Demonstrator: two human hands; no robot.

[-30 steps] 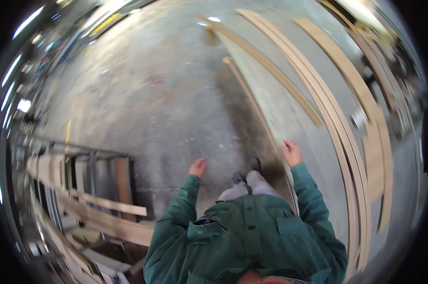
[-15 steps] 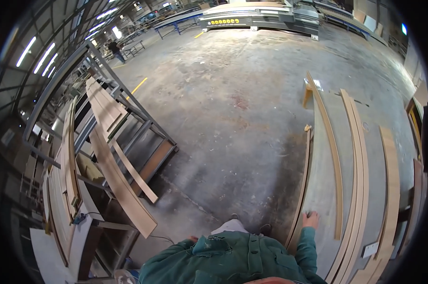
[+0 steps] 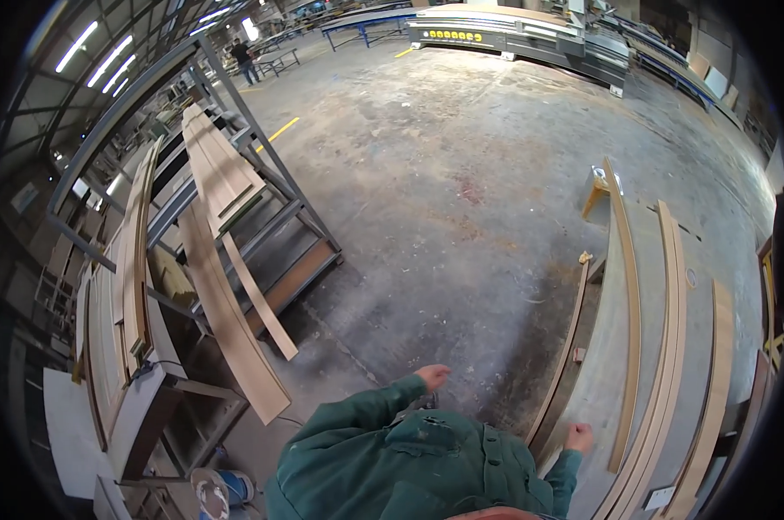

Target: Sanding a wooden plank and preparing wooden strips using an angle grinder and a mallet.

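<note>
I wear a green jacket. My left hand is out in front of my body, above the concrete floor, with its fingers loosely apart and nothing in it. My right hand is at the near left edge of the long grey table, its fingers curled in; nothing shows in it. Beyond this hand, a small red-and-white block sits by the table's edge. Closest to my right hand on the tabletop is a narrow wood strip. Another thin strip runs along the table's left side.
Longer boards lie farther right on the table, with a small white plate. On my left, a metal rack carries stacked planks; one wide board juts toward me. A bucket stands low left. A large machine stands far ahead.
My left hand has come up from beside my body and swung forward to the right. My right hand has lifted off the tabletop and curled. The small block has come into sight.
</note>
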